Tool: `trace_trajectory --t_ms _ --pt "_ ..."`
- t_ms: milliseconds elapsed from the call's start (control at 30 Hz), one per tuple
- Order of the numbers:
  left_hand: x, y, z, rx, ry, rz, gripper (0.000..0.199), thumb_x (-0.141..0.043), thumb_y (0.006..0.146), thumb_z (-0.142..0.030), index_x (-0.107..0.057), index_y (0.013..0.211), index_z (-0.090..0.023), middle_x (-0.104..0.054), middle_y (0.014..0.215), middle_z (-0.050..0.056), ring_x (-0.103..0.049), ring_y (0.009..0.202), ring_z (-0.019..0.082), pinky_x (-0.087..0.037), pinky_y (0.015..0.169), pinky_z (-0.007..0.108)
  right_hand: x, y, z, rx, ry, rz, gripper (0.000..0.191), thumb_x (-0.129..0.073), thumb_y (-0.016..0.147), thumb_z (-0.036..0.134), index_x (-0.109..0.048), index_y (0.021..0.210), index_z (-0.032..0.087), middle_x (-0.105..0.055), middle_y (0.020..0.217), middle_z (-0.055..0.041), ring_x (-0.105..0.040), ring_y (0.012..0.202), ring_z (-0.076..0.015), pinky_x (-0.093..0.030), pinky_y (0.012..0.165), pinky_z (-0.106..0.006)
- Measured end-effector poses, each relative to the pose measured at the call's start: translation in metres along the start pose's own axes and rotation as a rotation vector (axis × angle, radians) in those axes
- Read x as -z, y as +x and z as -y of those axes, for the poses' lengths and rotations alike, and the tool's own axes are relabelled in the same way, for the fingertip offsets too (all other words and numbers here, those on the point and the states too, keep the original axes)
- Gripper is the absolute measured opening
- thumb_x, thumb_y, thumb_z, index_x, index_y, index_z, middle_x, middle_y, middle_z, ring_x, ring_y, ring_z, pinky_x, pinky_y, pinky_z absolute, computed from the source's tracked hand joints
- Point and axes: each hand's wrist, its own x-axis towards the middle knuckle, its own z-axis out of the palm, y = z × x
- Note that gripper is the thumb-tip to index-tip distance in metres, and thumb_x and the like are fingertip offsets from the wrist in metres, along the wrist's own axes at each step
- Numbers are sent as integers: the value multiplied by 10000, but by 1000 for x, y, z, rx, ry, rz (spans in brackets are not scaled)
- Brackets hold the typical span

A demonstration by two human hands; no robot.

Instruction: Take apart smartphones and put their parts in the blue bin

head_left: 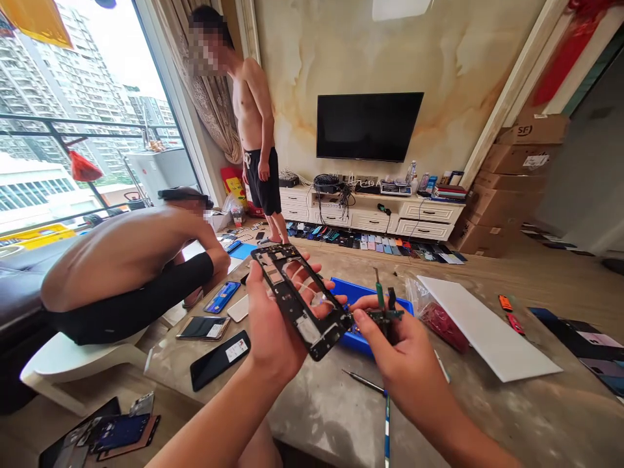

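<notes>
My left hand holds a black phone frame, tilted, with a large opening through which fingers show. At the frame's lower right end, my right hand is closed round small dark and green parts; a thin green-handled tool sticks up from the same fingers. Behind both hands sits a blue tray, partly hidden. A screwdriver lies on the table below my right hand. To the left are a black phone, another phone and a blue phone back.
At the right lie a white board, a red bag and small orange and red items. One person crouches on a white stool at the left; another stands behind. Phone parts lie at the lower left.
</notes>
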Motion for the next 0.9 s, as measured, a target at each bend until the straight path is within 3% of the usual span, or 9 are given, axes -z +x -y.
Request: trace_trajectory --t_ms 67,133,167,233,367,567,733,900 --pt "-1 2 2 44 30 -79 546 -387 947 -654 -639 969 -171 -650 871 70 -658 700 199 -608 666 363 3 5 -3 -65 54 20 260 -686 880 465 -668 952 216 -713 962 -40 -651 931 -195 -490 845 -296" --pt "1 6 4 82 82 -124 513 -460 924 -651 -617 900 -163 -633 831 61 -655 697 198 -607 671 365 5 10 -7 -193 159 56 300 -730 839 480 -656 929 203 -697 872 -21 -581 677 -117 -442 610 -225" --pt "2 8 4 100 117 -137 494 -504 909 -643 -606 878 -160 -622 817 56 -653 701 199 -607 679 372 6 12 -9 -278 229 72 327 -761 806 482 -649 912 194 -671 792 -2 -477 554 -76 -350 500 -198" --pt "4 12 5 125 191 -159 462 -577 877 -622 -594 861 -161 -605 803 46 -647 707 204 -607 685 401 7 15 -12 -430 362 96 383 -818 732 478 -632 885 181 -553 605 54 -269 455 -42 -172 422 -190" --pt "9 17 7 127 274 -189 426 -660 822 -595 -607 900 -180 -619 884 48 -638 723 206 -609 661 470 9 18 -19 -527 454 119 416 -845 665 458 -578 846 195 -387 493 115 -147 444 -41 -112 419 -196" --pt "9 18 9 152 292 -188 436 -703 790 -592 -597 904 -185 -576 817 34 -629 707 204 -606 617 458 13 21 -27 -558 473 170 374 -838 666 401 -566 796 180 -431 543 99 -128 444 -26 -97 421 -191" --pt "11 21 12 135 314 -245 429 -724 778 -576 -561 944 -215 -516 758 -4 -622 668 210 -601 613 510 13 21 -30 -579 461 155 398 -848 648 386 -521 773 197 -335 523 121 -138 458 -37 -95 420 -180" --pt "16 23 17 128 324 -201 490 -722 762 -614 -578 996 -208 -533 766 9 -617 669 203 -600 641 501 14 21 -31 -605 430 150 425 -866 618 397 -561 819 180 -435 587 93 -175 460 -26 -109 421 -170"
